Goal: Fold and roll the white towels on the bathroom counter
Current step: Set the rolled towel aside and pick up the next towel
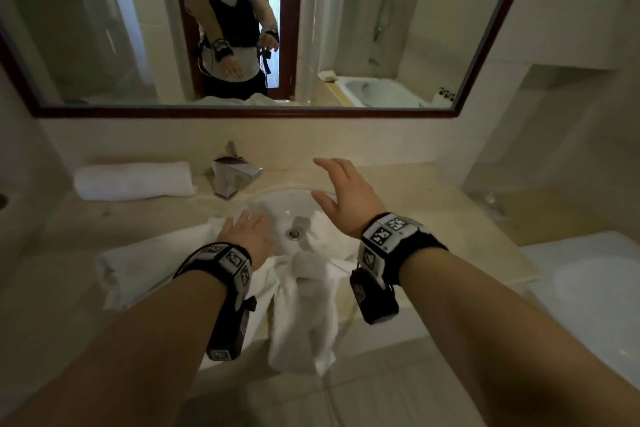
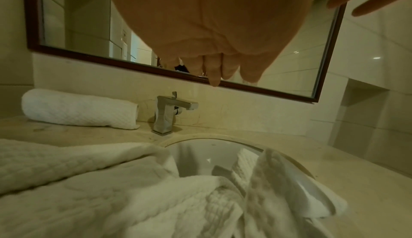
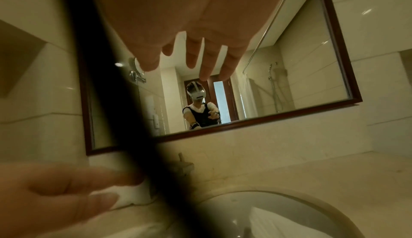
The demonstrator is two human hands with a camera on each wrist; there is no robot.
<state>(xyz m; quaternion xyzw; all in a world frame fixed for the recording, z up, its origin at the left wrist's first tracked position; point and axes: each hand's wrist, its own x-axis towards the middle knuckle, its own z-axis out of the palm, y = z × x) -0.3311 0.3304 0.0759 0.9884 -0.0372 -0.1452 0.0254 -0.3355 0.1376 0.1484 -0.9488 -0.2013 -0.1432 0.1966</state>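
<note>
Hovering with fingers spread and slack, the right hand sits above the far side of the basin and holds nothing. The left hand is likewise extended, fingers straight, low over the near-left rim; whether its palm touches cloth cannot be told from the head view, and the left wrist view shows only the palm with nothing gripped.

Task item: the loose white towel lies crumpled across the front of the counter, one part sagging into the basin near the drain, another hanging over the counter's front edge. A flatter portion spreads left under the left forearm. It is neither folded nor rolled.

A rolled towel lies at the back left, just beside the faucet, apparently finished.

Assessment: the step in hand appears to be taking up the loose towel. Recommended practice: lift the part in the basin clear first, find two adjacent corners, and pull the cloth taut before laying it flat on dry counter. Risk: the overhanging end may drag the towel to the floor if one side is released.
</note>
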